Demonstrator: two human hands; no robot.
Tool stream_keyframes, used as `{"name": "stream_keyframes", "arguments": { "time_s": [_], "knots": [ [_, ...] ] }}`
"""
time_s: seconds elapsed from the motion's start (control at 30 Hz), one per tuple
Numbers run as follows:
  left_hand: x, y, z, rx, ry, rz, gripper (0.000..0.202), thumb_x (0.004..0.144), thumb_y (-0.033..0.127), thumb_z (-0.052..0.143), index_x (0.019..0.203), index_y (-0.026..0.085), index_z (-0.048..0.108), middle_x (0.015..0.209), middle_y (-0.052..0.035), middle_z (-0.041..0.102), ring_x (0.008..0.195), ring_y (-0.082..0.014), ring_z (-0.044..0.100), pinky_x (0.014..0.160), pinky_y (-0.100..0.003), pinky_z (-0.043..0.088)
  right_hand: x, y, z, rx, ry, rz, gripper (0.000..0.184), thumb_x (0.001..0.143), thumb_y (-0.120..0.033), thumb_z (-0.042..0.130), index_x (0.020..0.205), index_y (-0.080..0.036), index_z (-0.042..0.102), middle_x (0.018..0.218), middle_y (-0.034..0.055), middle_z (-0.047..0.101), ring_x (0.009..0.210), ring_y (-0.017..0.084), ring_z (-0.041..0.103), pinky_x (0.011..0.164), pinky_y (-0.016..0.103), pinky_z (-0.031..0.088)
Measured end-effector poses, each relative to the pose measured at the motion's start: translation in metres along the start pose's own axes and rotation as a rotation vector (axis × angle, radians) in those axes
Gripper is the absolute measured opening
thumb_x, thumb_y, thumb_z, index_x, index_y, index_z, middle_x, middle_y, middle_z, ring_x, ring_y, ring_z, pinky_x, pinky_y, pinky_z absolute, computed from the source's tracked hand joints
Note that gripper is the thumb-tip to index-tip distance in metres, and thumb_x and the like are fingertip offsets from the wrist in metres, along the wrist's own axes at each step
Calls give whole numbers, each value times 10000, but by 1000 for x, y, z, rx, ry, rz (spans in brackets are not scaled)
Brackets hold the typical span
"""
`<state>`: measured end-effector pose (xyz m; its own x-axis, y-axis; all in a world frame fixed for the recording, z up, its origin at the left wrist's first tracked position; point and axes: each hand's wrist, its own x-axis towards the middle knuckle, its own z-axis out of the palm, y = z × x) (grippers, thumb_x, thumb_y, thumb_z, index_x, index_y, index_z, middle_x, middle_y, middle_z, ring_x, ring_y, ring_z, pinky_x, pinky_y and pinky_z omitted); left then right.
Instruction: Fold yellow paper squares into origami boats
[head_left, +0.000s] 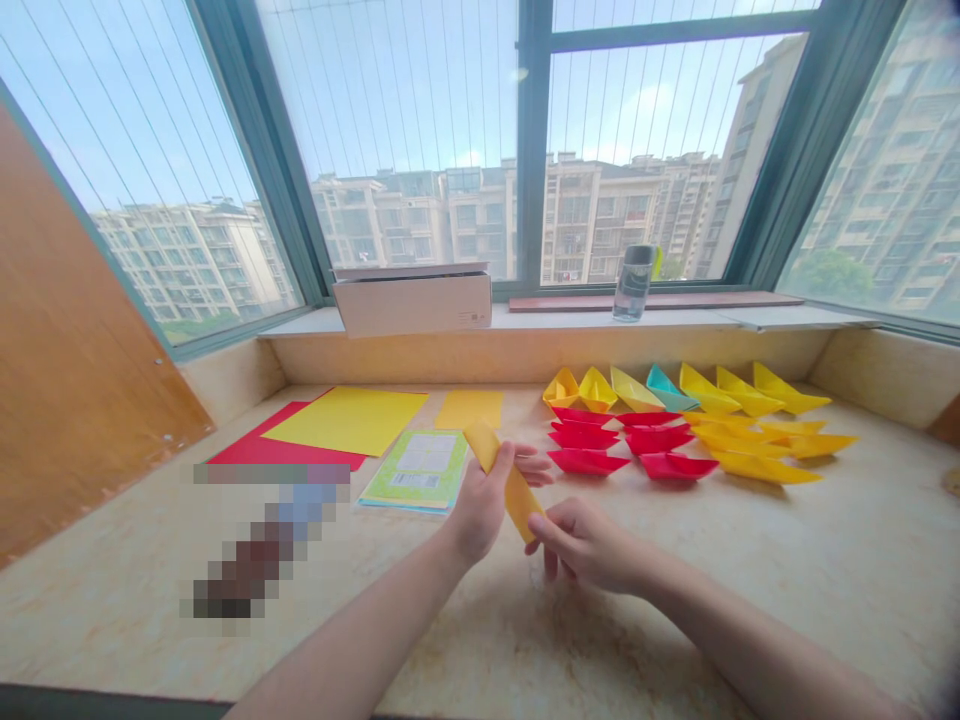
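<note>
just above the counter (825, 580), holding a folded yellow paper (517, 492) slantwise between both hands. left grip (478, 503) closed on its upper end, thumb on top; right grip (591, 545) closed on its lower end, fingertips pinching. beyond the paper, rows of red paper boats (604, 450) and yellow paper boats (750, 425), with one teal boat (664, 385) among them. to the left, lying flat: a green packet (420, 468), and a yellow sheet (349, 418) over a red sheet (247, 448). on the sill, a cardboard box (412, 300) and a clear bottle (634, 282).
</note>
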<state>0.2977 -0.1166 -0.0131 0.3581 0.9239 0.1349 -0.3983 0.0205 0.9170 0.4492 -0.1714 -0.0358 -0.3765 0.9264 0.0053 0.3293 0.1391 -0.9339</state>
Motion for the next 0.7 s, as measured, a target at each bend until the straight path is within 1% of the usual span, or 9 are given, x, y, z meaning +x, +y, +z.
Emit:
{"name": "stream_keyframes", "arguments": {
  "time_s": [0.07, 0.13, 0.17, 0.27, 0.37, 0.47, 0.57, 0.63, 0.7],
  "knots": [
    [1, 1, -1, 84, 8, -27, 442, 830, 547, 628, 957, 124, 630, 694, -46, 691, 549, -148, 630, 563, -266, 497, 1, -4, -9, -59, 264, -118, 588, 933, -627, 428, 608, -169, 603, 496, 23, 593, 420, 116, 495, 434, 236, 350],
    [-2, 1, -1, 167, -94, -117, 429, 838, 556, 604, 924, 135, 617, 555, 24, 585, 411, -104, 518, 441, -224, 411, 3, -9, -19, -14, 485, -207, 533, 936, -586, 465, 613, -177, 575, 522, 23, 588, 489, 134, 545, 492, 249, 408],
    [-5, 0, 0, 204, -179, -184, 428, 841, 566, 591, 893, 141, 608, 506, 51, 522, 372, -93, 471, 407, -215, 375, 4, -11, -24, 30, 517, -237, 475, 927, -564, 504, 669, -175, 595, 599, 36, 628, 568, 151, 591, 550, 258, 452],
    [-14, -5, 4, 282, -389, -350, 442, 841, 600, 560, 792, 160, 568, 468, 79, 410, 363, -89, 435, 389, -211, 345, 6, -14, -28, 186, 385, -259, 353, 885, -512, 610, 978, -172, 632, 875, 72, 691, 765, 185, 655, 624, 271, 505],
    [-20, -7, 8, 319, -494, -370, 401, 874, 533, 531, 731, 159, 551, 492, 68, 385, 420, -88, 431, 450, -228, 377, 6, -15, -21, 348, 264, -211, 472, 828, -468, 698, 1187, -197, 552, 918, 61, 690, 769, 187, 669, 538, 241, 491],
    [-20, -4, 10, 355, -583, -351, 287, 888, 394, 514, 737, 155, 563, 521, 58, 376, 478, -94, 415, 521, -248, 413, 5, -19, -17, 438, 331, -195, 426, 760, -408, 780, 1078, -190, 598, 858, 47, 711, 791, 193, 679, 613, 265, 519],
    [-17, 0, 9, 334, -578, -345, 195, 897, 339, 479, 847, 168, 557, 561, 71, 335, 476, -85, 343, 476, -215, 350, 4, -21, -20, 484, 445, -227, 296, 754, -408, 783, 853, -174, 631, 809, 55, 728, 756, 195, 683, 624, 280, 516],
    [-15, 2, 7, 352, -540, -306, 214, 919, 363, 455, 917, 172, 550, 576, 79, 308, 461, -77, 273, 429, -195, 256, 5, -22, -23, 523, 468, -249, 297, 755, -407, 783, 878, -176, 643, 819, 57, 736, 734, 190, 678, 574, 264, 494],
    [-14, 2, 5, 378, -526, -250, 282, 938, 426, 437, 955, 167, 547, 583, 81, 303, 456, -74, 241, 412, -196, 218, 6, -22, -25, 545, 418, -255, 320, 774, -409, 767, 963, -177, 654, 810, 54, 732, 662, 163, 650, 506, 240, 453]
  ]
}}
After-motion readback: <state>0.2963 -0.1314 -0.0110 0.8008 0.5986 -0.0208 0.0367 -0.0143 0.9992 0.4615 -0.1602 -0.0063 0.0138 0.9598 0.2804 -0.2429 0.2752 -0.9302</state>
